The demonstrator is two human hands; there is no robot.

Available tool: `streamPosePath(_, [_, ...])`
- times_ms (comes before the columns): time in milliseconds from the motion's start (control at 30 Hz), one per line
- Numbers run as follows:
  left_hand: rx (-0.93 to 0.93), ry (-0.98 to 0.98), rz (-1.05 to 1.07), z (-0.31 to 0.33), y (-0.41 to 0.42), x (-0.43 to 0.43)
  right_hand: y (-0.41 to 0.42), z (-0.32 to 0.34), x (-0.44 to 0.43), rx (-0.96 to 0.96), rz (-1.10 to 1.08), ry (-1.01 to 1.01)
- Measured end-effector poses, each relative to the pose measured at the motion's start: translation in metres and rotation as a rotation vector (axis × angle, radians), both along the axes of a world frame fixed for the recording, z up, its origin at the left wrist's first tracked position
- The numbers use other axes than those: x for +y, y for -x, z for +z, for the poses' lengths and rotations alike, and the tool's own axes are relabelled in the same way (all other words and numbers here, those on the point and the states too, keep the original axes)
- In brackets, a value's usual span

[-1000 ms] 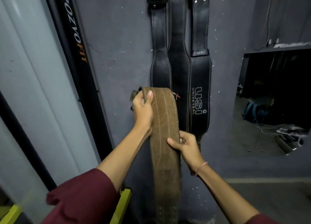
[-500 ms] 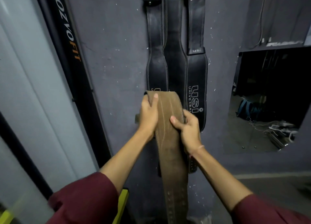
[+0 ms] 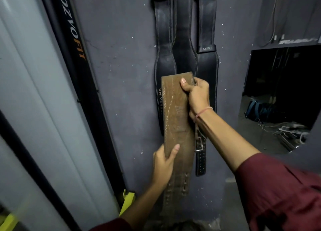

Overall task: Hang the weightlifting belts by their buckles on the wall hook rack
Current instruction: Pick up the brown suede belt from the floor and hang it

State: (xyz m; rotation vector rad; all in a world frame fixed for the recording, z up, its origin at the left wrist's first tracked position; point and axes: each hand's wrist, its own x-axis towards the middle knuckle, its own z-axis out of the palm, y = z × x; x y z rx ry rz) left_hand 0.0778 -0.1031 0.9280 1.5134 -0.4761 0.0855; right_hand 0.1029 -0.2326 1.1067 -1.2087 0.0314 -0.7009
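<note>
Three black belts [image 3: 182, 39] already hang down the wall [image 3: 121, 57]; the rack is out of view above. You hold the brown belt [image 3: 175, 112] folded against their lower halves, with your right hand [image 3: 196, 95] gripping the top fold and your left hand [image 3: 163, 163] clasping its left edge. It still needs hanging.

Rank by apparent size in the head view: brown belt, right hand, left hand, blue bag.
1. brown belt
2. right hand and left hand, about alike, unranked
3. blue bag, but it is farther away
</note>
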Motion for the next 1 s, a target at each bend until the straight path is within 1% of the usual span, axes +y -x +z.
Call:
streamPosePath(100, [-0.124, 0.066, 0.084, 0.045, -0.004, -0.012, 0.003, -0.006, -0.003, 0.008, 0.021, 0.004])
streamPosePath(200, [-0.172, 0.090, 0.137, 0.104, -0.021, -0.020, 0.008, -0.021, 0.002, 0.025, 0.079, 0.036])
streamPosePath(233, [-0.146, 0.087, 0.151, 0.123, -0.029, -0.021, 0.007, -0.025, 0.004, 0.023, 0.094, 0.050])
streamPosePath(267, [-0.077, 0.100, 0.153, 0.139, -0.040, -0.021, 0.009, -0.029, 0.005, 0.019, 0.112, 0.065])
streamPosePath(333, [0.143, 0.190, 0.113, 0.160, -0.054, -0.020, 0.011, -0.035, 0.007, 0.002, 0.137, 0.118])
streamPosePath(367, [0.202, 0.226, 0.100, 0.165, -0.057, -0.019, 0.012, -0.038, 0.007, -0.020, 0.150, 0.144])
streamPosePath(467, [0.172, 0.224, 0.067, 0.160, -0.060, -0.021, 0.023, -0.056, 0.003, -0.062, 0.204, 0.220])
streamPosePath(567, [0.175, 0.261, 0.061, 0.149, -0.063, -0.020, 0.039, -0.116, -0.002, 0.058, 0.301, 0.264])
streamPosePath(633, [0.210, 0.278, 0.095, 0.147, -0.066, -0.017, 0.053, -0.179, 0.001, 0.218, 0.411, 0.276])
streamPosePath(700, [0.241, 0.286, 0.106, 0.145, -0.067, -0.016, 0.068, -0.234, 0.006, 0.380, 0.472, 0.289])
streamPosePath(767, [0.224, 0.271, 0.089, 0.140, -0.066, -0.015, 0.073, -0.256, 0.008, 0.451, 0.471, 0.269])
streamPosePath(800, [0.201, 0.258, 0.087, 0.139, -0.066, -0.015, 0.069, -0.250, 0.009, 0.452, 0.445, 0.256])
streamPosePath(867, [0.159, 0.222, 0.104, 0.139, -0.067, -0.014, 0.056, -0.217, 0.008, 0.380, 0.387, 0.220])
streamPosePath(933, [0.117, 0.176, 0.125, 0.140, -0.069, -0.011, 0.043, -0.171, 0.009, 0.249, 0.354, 0.180])
streamPosePath(1000, [0.041, 0.134, 0.176, 0.139, -0.069, -0.008, 0.033, -0.126, 0.013, 0.128, 0.330, 0.191])
